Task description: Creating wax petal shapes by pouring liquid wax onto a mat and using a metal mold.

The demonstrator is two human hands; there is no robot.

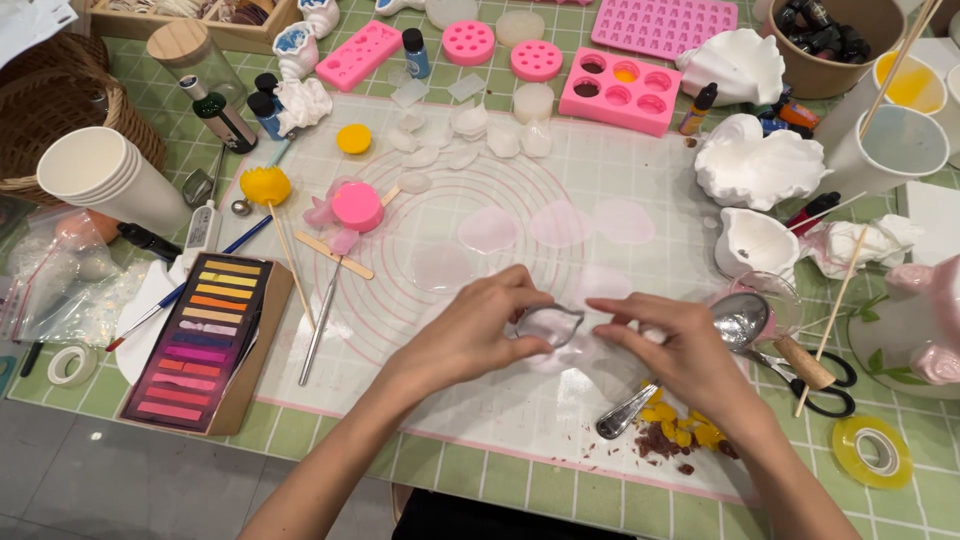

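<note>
My left hand (470, 335) pinches a small metal petal-shaped cutter (549, 325) over a pale pink, thin clay sheet (560, 355) lying on the white work mat (480, 400). My right hand (680, 345) rests beside it, fingertips on the same sheet, touching the cutter's right end. Three flattened pale pink clay discs (488, 230) lie farther up the mat. A metal spoon (735, 320) lies under my right hand, its bowl near a glass cup.
A pastel chalk palette (205, 335) lies left, with paper cups (105, 180), sticks and a brush. Pink silicone moulds (620, 90), white plaster shells (755, 165) and small bottles line the back. Scissors (820, 385), a tape roll (872, 450) and yellow and brown crumbs (675, 435) lie at right.
</note>
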